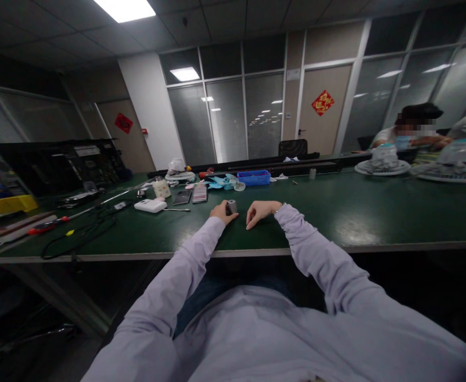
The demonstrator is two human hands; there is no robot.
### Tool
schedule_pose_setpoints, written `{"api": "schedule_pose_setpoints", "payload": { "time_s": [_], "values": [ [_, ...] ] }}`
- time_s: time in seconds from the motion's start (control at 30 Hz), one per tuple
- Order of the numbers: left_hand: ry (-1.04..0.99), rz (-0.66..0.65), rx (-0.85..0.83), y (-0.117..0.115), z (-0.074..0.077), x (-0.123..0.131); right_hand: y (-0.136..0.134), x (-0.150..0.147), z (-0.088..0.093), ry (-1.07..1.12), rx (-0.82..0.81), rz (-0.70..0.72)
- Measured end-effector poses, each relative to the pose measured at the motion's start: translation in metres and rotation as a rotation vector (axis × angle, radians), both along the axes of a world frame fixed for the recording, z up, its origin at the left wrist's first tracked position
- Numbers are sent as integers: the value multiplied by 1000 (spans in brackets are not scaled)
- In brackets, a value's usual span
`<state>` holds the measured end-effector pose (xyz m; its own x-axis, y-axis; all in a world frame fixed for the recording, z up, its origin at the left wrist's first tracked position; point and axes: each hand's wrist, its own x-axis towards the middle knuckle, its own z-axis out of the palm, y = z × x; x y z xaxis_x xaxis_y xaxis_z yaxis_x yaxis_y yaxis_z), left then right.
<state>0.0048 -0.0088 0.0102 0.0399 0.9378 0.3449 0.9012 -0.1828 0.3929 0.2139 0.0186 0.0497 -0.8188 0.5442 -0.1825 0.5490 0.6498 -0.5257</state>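
My left hand [221, 212] is closed around a small grey cylinder [233, 205], which stands upright at the green tabletop with its round end facing up. Thumb and fingers hide the cylinder's left side. A short gap to the right, my right hand [260, 212] bends down at the wrist with its fingertips pressed together close to the table. Whatever those fingertips may hold is too small or hidden to make out. Another small grey cylinder [312, 173] stands farther back on the right.
A blue plastic basket [253, 178], light-blue gloves [222, 182], dark and pale flat cards [200, 193] and a white device with a cable [150, 206] lie beyond my hands. Cables and a red-handled tool [49, 226] are left. Across the table, a person sits behind white fan-like assemblies [383, 162].
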Motion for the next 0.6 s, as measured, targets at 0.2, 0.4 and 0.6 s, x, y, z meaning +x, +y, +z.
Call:
{"api": "schedule_pose_setpoints", "payload": {
  "time_s": [0.2,0.4,0.6],
  "values": [
    [-6,4,1,0,0,-1,3,-4,-7,136,8,-70],
    [-38,-46,-2,1,-2,-2,9,-21,-14,499,28,-188],
    [-77,-136,-1,1,-4,0,10,-28,-13,804,90,-304]
  ]
}}
